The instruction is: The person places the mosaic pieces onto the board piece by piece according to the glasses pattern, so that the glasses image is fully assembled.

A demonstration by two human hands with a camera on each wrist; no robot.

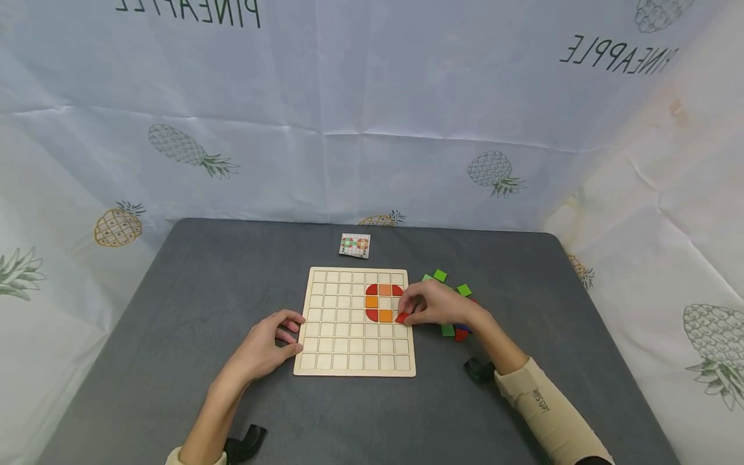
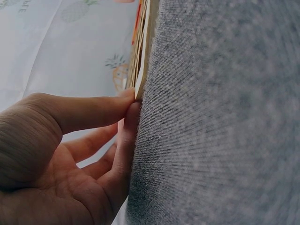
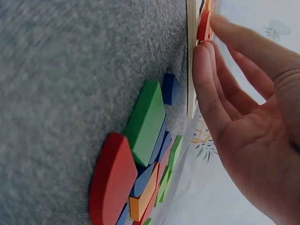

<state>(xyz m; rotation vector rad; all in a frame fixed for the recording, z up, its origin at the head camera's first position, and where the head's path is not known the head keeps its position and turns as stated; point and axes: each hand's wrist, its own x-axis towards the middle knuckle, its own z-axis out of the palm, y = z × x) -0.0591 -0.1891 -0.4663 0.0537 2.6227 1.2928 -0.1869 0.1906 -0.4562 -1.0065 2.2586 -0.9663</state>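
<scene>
A square wooden grid board [image 1: 337,349] lies on the dark table. At its left edge rests my left hand [image 1: 271,342], the thumb and fingertips touching the side; the left wrist view shows the thumb tip right at the board's edge [image 2: 141,77]. My right hand [image 1: 433,303] pinches a red tile [image 1: 402,318] between thumb and fingers at the board's right side, and the tile [image 3: 203,26] also shows in the right wrist view. Red rounded tiles [image 1: 372,315] and orange square tiles [image 1: 386,316] form part of a ring in the upper right cells.
Loose tiles in green, blue, red and orange lie right of the board, partly under the right hand, among them a green tile [image 1: 440,276] and a red tile [image 3: 112,178]. A small pattern card [image 1: 354,245] lies beyond the board. A pineapple-print cloth [image 1: 349,174] hangs behind.
</scene>
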